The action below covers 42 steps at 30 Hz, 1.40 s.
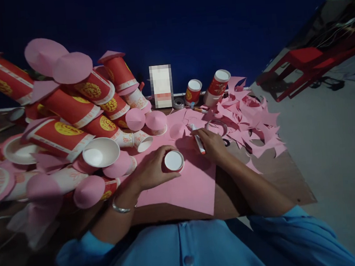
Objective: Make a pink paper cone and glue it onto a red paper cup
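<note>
My left hand [153,168] is curled round a red paper cup [174,161], whose round white end faces up. Under the cup lies a large pink paper sheet [186,195]. To the right, my right hand [210,144] grips a white marker with a red end [199,142], held at a slant above the sheet. Just beyond the marker, a pink paper disc or cone [177,130] rests on the sheet. My palms hide part of the cup and the marker.
Red cups with pink cone tops [74,103] are piled at the left. Two more red cups [193,91] stand at the back. Pink paper scraps [251,121] and a tape roll [217,128] lie at the right. A red stool [307,60] stands beyond the table's right edge.
</note>
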### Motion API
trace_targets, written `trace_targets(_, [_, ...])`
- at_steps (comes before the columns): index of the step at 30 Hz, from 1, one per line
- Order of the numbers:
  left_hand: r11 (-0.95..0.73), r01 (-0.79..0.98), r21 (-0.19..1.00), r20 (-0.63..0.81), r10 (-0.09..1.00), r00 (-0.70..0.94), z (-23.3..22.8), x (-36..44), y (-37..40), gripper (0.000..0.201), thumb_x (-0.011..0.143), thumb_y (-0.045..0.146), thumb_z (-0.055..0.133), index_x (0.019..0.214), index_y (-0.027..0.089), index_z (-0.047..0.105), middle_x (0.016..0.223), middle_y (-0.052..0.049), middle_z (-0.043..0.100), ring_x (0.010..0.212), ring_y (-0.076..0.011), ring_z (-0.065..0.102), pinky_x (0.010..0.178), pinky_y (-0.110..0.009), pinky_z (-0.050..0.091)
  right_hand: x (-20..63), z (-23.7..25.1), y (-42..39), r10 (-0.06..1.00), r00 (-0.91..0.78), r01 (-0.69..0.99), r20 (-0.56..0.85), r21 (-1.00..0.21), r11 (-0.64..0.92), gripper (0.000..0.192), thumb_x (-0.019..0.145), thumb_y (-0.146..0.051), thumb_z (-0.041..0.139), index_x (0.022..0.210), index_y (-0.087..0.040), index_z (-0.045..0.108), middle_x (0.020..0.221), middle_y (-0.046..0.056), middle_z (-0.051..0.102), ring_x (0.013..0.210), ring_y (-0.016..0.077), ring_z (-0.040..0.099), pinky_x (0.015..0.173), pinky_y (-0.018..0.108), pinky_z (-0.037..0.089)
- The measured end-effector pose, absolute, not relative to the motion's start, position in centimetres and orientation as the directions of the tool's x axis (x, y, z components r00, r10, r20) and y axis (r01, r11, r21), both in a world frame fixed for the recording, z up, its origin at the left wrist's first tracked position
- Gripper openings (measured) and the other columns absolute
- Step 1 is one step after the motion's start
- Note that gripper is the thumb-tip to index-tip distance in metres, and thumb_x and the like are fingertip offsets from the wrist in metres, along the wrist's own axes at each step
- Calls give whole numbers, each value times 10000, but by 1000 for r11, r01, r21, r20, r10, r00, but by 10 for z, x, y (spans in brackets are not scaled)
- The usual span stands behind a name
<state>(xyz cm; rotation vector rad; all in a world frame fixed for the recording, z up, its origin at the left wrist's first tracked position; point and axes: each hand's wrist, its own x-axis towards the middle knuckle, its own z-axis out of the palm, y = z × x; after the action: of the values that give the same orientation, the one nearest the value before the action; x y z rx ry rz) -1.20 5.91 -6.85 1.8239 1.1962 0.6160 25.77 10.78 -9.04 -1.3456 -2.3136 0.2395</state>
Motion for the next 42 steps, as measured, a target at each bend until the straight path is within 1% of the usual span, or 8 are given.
trace_targets(2, [-48,424,904,-107,937,334,-67,-9,58,645,753,408,899,1307,238,616,1297,-101,750,1178,-339,713,1045,-540,555,257,-91,106,829,-356,745,432,-404,531,225,1009,-223,616,1230,-224,660,1145,119,776,937,263,760,738,340,566])
trace_targets(5, [149,40,988,-154,949,273,-74,-4,54,661,768,511,874,1327,233,654,1284,-92,775,1176,-329,724,1027,-480,573,253,-92,101,770,-276,573,574,-545,612,201,1066,-377,607,1227,-258,623,1094,81,767,865,216,756,734,328,589])
trace_targets(9, [319,-248,915,-262,935,237,-85,2,50,543,814,575,830,1193,198,739,1122,-92,817,1048,-307,758,922,-431,608,238,-94,89,708,-348,254,614,-665,702,601,946,-632,728,1400,-297,521,1215,103,735,937,240,773,784,375,641])
trace_targets(14, [388,-360,849,-341,921,189,-80,10,50,553,777,609,855,1145,207,757,1065,-67,824,1000,-286,765,854,-397,620,223,-92,80,589,-484,149,647,-603,784,964,819,-597,876,1580,-315,357,1536,188,597,1472,359,567,1159,564,531])
trace_targets(18, [376,-362,853,-303,922,242,-78,12,51,533,798,604,841,1142,204,767,1054,-67,818,1031,-285,755,909,-401,599,222,-89,81,571,-536,149,622,-596,789,996,828,-523,900,1605,-322,311,1573,179,574,1522,349,519,1203,564,496])
trace_targets(33, [257,-345,903,-73,882,466,-74,3,54,720,738,360,905,1389,242,621,1238,-105,716,1087,-281,669,911,-410,559,233,-83,84,659,-489,310,572,-593,744,884,854,-560,856,1542,-288,372,1464,172,643,1382,370,630,1153,589,526])
trace_targets(39, [222,-426,877,-47,922,384,-77,5,57,607,714,301,914,1264,242,663,1182,-75,732,1101,-270,690,1020,-464,556,234,-66,76,665,-183,335,724,-590,735,274,1051,-275,621,1322,-309,632,1117,71,779,1074,265,756,938,475,630])
trace_targets(42, [240,-432,869,-78,930,359,-81,3,56,624,697,292,924,1255,240,649,1178,-69,736,1090,-263,701,1028,-466,555,235,-52,68,596,-206,300,776,-530,793,202,1061,-246,574,1192,-278,724,892,37,776,785,215,732,714,383,626])
